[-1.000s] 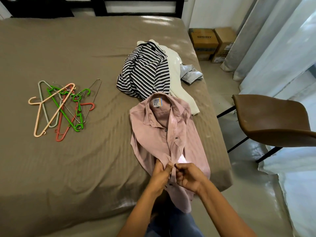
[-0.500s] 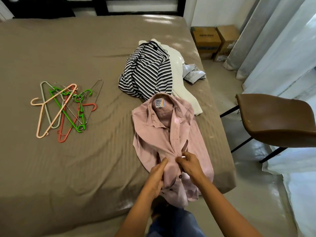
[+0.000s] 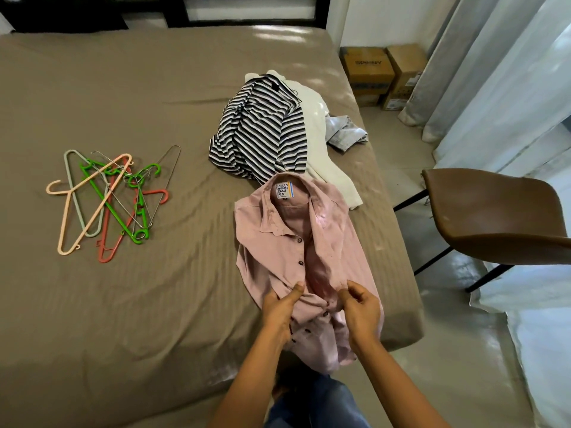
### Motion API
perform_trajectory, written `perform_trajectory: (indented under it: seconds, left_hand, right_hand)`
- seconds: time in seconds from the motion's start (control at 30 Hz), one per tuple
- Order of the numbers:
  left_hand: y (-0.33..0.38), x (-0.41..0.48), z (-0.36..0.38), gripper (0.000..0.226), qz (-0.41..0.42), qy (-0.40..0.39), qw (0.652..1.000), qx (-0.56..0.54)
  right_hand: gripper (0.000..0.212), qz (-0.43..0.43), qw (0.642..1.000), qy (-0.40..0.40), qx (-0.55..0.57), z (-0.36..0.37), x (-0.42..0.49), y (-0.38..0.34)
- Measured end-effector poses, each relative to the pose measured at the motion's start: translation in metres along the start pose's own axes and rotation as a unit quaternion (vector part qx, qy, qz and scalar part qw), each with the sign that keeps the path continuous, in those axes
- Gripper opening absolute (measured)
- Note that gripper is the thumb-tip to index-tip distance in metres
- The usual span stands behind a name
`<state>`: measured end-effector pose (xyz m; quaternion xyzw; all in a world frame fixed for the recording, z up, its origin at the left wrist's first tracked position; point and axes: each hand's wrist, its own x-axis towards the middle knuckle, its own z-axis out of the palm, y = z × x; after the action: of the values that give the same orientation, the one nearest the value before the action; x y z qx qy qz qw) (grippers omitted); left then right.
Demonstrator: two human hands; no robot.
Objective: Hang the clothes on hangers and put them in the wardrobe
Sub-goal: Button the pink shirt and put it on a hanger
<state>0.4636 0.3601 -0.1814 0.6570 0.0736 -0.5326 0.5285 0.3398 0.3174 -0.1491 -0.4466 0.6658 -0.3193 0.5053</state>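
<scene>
Head view: I see the left hand [image 3: 279, 307] and right hand [image 3: 361, 308] each pinching a front edge of the pink shirt [image 3: 336, 239] on the bed [image 3: 123, 304], hands slightly apart.

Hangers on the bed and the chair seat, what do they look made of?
The coloured hangers look like matte plastic, with thick flat bars. The thin grey hangers look like bare metal wire, slightly shiny. The chair seat looks like smooth brown leather or vinyl, with a soft sheen.
</scene>
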Motion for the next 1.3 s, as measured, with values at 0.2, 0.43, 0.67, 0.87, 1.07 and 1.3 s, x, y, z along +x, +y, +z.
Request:
perform_trajectory:
  seconds: [0.2, 0.43, 0.67, 0.87, 1.07, 1.3]
  left_hand:
    - [0.001, -0.001, -0.005, 0.043, -0.042, -0.001, 0.999, -0.01]
    - [0.009, -0.009, 0.0, 0.029, -0.065, -0.054, 0.996, -0.003]
    - [0.009, -0.013, 0.004, 0.021, 0.009, -0.017, 0.998, 0.055]
    - [0.013, -0.016, 0.005, 0.025, 0.057, -0.023, 0.992, 0.114]
    - [0.014, -0.017, 0.006, 0.017, 0.095, -0.021, 0.985, 0.143]
    - [0.015, -0.01, -0.001, 0.035, 0.086, -0.066, 0.979, 0.172]
  right_hand:
    - [0.003, -0.036, 0.996, 0.057, -0.057, 0.0, 0.003, 0.01]
    - [0.005, -0.082, 0.992, -0.089, 0.023, 0.0, 0.002, 0.0]
    - [0.01, -0.083, 0.985, -0.149, -0.009, 0.011, 0.007, 0.001]
    - [0.01, -0.086, 0.986, -0.141, -0.024, 0.012, 0.009, 0.005]
    - [0.003, -0.065, 0.982, -0.177, 0.017, 0.01, 0.008, 0.005]
    - [0.006, -0.041, 0.98, -0.189, 0.045, 0.005, 0.012, 0.004]
